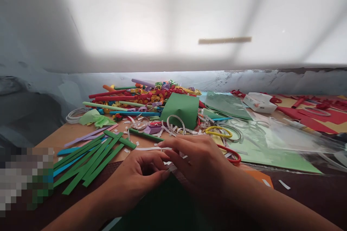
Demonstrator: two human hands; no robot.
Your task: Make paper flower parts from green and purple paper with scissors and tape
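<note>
My left hand (141, 169) is closed, thumb and fingers pinching a thin whitish strip (172, 168) at the bottom centre. My right hand (199, 157) meets it from the right, its fingers curled at the same strip; what its fingertips grip is partly hidden. A longer white strip (148, 148) runs just above both hands. Below them lies a dark green sheet (159, 205). Green paper strips (94, 164) are fanned out beside my left hand, and a rolled green piece (145, 135) lies beyond my fingers.
A green square (180, 110) stands before a pile of coloured paper sticks (121, 97). Yellow scissor handles (218, 131), red handles (233, 156), a white box (260, 102), light green sheets (282, 158) and red paper (325, 115) lie to the right.
</note>
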